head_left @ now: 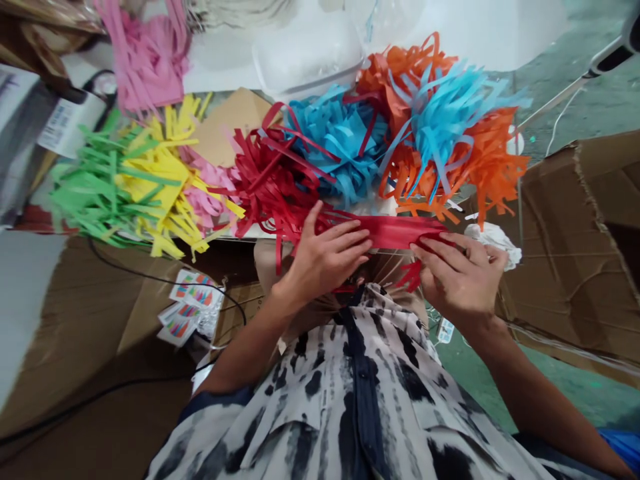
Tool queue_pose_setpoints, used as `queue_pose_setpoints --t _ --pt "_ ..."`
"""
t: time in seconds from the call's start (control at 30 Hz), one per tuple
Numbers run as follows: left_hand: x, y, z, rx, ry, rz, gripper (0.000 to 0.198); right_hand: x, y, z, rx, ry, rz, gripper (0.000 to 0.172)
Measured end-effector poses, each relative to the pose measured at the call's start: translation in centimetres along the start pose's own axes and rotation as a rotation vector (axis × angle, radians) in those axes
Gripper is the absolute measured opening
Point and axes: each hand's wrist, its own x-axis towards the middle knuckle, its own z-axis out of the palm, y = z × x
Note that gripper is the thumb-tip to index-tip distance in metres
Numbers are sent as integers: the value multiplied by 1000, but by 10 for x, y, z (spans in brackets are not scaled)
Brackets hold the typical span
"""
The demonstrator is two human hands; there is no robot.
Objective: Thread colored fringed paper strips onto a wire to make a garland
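A flat band of red tissue paper (400, 232) with fringed strips lies along the table's front edge between my hands. My left hand (331, 255) rests on its left part, fingers stretched flat and thumb apart. Curled over the right end is my right hand (459, 272), pinching the paper; the fingertips are partly hidden. A tangle of dark red fringe (273, 173) spreads just beyond my left hand. Some red strips (411, 275) hang below the band, over my lap.
Behind lie blue fringe (340, 143), light blue fringe (445, 117), orange fringe (493, 157), yellow fringe (160, 173), green fringe (95, 190) and pink fringe (150, 63). A white plastic tray (310, 57) stands at the back. Cardboard boxes (565, 247) flank the table; a black cable (145, 272) hangs left.
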Motion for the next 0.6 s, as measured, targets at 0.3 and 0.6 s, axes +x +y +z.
queue_pose_setpoints --t 0.3,0.6 --pt "-8 -2 -37 181 285 -247 24 11 4 -3 31 -12 -23 27" --pt "9 24 48 102 49 67 36 15 10 -14 -22 -56 4 18"
